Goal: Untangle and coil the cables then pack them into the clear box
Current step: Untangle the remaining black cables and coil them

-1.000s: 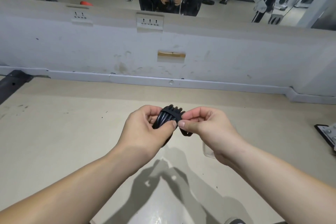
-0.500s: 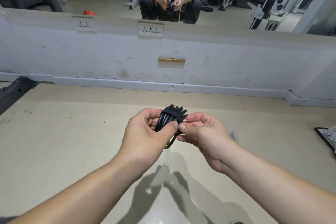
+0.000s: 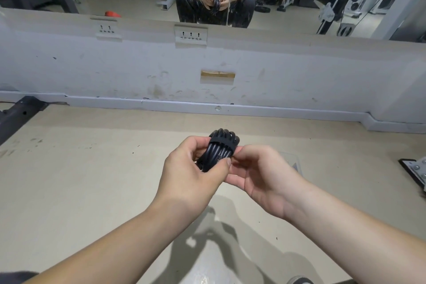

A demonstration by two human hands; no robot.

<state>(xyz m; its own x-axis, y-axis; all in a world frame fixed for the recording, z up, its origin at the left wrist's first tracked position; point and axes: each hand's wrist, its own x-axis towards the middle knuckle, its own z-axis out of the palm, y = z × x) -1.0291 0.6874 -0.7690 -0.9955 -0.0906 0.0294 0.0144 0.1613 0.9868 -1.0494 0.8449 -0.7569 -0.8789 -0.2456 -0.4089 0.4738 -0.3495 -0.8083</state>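
Cable coil sits mid-air between your hands: your left hand clamps the loops so they can't spring apart. Your right hand pinches the coil's right edge, likely fastening the strap. The clear box lies just right.

Black coiled cable, beige floor, scuffed white wall

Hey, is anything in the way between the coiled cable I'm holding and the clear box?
Only your own right hand, which partly hides the clear box on the floor behind it. Nothing else visible lies between the coiled cable and it.
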